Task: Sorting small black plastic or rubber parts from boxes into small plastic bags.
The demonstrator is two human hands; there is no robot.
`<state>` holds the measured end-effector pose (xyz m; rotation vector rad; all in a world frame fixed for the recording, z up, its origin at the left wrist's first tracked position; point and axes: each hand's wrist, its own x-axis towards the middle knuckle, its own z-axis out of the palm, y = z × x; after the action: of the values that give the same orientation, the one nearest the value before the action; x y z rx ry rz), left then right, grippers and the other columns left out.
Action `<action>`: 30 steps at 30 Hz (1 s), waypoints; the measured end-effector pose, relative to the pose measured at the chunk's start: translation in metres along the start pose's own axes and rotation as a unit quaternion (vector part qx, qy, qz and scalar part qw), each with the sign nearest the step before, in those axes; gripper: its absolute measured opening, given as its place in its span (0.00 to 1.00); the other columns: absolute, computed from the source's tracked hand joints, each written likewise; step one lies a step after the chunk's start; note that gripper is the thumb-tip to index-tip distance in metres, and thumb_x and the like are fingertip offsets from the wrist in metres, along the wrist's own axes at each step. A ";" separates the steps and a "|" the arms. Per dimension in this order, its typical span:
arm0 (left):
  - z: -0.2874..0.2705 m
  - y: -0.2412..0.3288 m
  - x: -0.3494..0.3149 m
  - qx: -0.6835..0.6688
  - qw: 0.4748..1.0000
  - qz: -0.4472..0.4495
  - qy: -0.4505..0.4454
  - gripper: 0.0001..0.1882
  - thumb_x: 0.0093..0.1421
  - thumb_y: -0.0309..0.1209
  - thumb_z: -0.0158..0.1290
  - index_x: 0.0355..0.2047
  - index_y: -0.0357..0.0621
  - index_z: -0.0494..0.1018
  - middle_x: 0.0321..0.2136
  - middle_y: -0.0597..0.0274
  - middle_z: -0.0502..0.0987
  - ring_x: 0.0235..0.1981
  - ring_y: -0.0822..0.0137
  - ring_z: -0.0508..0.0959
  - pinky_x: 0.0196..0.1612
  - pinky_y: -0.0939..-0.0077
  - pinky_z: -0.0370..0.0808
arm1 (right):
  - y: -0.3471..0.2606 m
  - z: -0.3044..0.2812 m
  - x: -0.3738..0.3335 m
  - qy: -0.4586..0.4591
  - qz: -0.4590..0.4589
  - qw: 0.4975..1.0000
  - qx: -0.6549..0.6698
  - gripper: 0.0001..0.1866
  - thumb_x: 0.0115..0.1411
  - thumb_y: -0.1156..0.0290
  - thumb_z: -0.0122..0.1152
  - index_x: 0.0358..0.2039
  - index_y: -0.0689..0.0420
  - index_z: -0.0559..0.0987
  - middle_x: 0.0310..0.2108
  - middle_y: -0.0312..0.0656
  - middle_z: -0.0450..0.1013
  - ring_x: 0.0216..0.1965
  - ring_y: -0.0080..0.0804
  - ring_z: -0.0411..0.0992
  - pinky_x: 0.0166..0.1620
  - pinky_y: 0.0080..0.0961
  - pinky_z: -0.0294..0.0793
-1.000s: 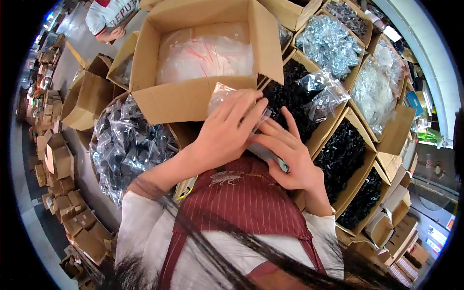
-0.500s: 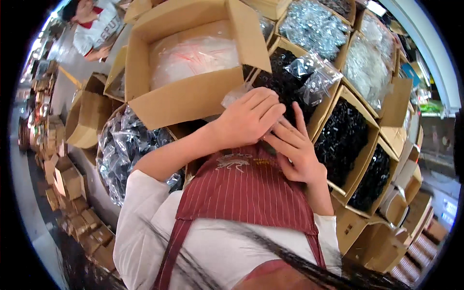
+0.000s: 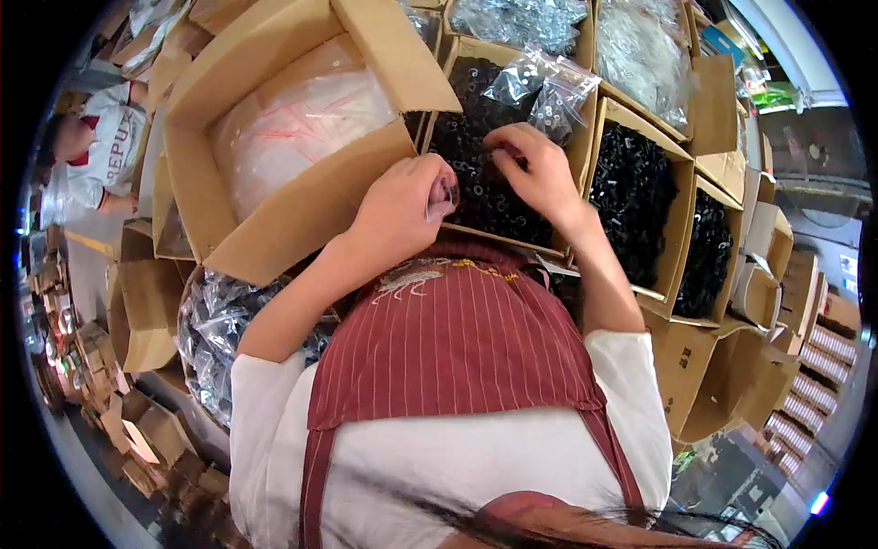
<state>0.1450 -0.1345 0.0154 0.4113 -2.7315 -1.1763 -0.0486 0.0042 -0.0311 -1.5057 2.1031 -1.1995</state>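
Observation:
My left hand (image 3: 402, 203) is closed around a small clear plastic bag (image 3: 444, 203), beside the near flap of the big carton. Its fingers curl inward and partly hide the bag. To the right, my right hand (image 3: 549, 178) hangs over a cardboard box (image 3: 512, 232) of small black ring-shaped parts (image 3: 476, 178). The fingertips and thumb of that hand bend toward each other in a pinch just above the parts. Anything between them is too small to make out. Filled clear bags (image 3: 558, 105) of small parts lie on the far side of this box.
A large open carton (image 3: 302, 206) at the left holds a pile of clear bags (image 3: 297, 137) with red edges. Boxes of black parts (image 3: 636, 197) stand to the right, clear-bagged parts (image 3: 640, 55) farther back. Filled bags (image 3: 210, 343) sit lower left. Another person (image 3: 110, 146) is at far left.
My hands were together in front of the apron and have now separated. The right hand has moved over the black parts; the left keeps the clear bag. The whole view has shifted.

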 end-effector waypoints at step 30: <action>-0.009 0.002 0.084 -0.408 0.882 -0.093 -0.214 0.13 0.64 0.30 0.58 0.46 0.38 0.74 0.36 0.65 0.78 0.39 0.73 0.77 0.45 0.78 0.73 | 0.042 0.018 -0.071 0.112 0.361 0.447 0.811 0.24 0.75 0.63 0.40 0.62 0.68 0.67 0.57 0.56 0.70 0.46 0.37 0.75 0.40 0.24 0.82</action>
<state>0.0668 -0.1648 0.0246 0.3145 -2.1822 -2.5479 -0.0343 0.0630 -0.0901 0.4571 0.4570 -1.8498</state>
